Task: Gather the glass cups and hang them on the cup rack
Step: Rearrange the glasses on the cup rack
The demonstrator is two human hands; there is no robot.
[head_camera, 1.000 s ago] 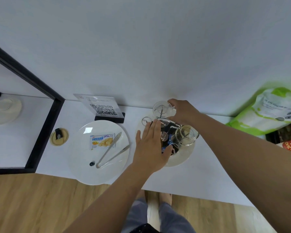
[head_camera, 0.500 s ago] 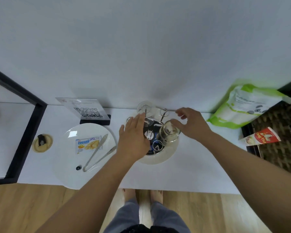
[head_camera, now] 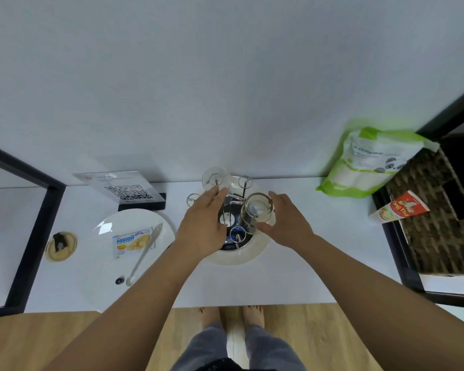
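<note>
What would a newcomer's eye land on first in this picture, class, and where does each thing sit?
First, the two hands at the centre: the left hand over the cup rack, the right hand beside an upturned glass cup on it. Next, the white plate to the left with tongs and a snack packet, then the green bag against the wall, right.

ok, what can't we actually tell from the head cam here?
Head view only:
- Cup rack centre and near-left pegs: hidden under the left hand.
- Whether the right hand grips the near glass cup or only touches it: contact side hidden by the glass.
- Far glass cup: seating on its peg too small to judge.
- Sign text: blurred.
</note>
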